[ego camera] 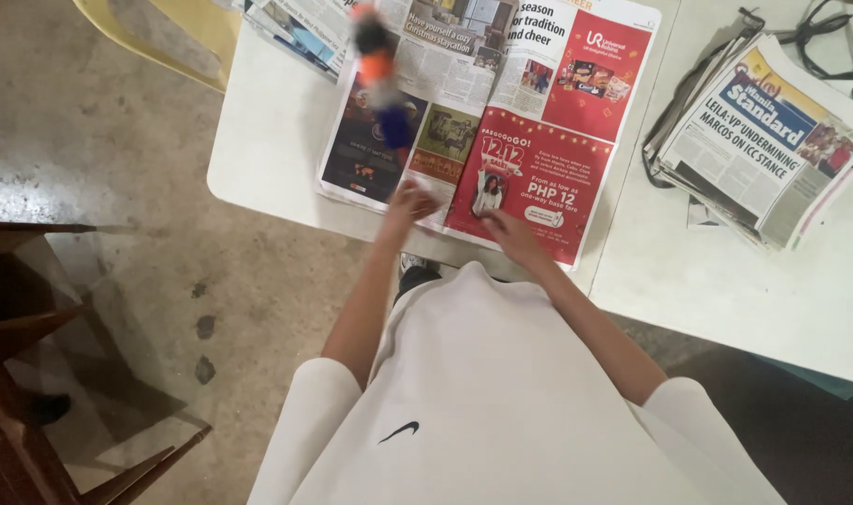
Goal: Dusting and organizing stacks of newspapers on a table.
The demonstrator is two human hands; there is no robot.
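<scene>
Two hands flat on newspaper (501,131).

You are in what looks like a plain home or back room rather than a shop. The stained bare concrete floor (146,140), a white bench (267,140) spread with an open newspaper (501,112), a stack of newspapers (763,140), a yellow plastic chair (165,33) and dark wooden furniture (24,374) suggest it.

Even, soft indoor light; faint shadows on the floor (165,281); motion blur over the orange-and-blue object (382,79)
</scene>
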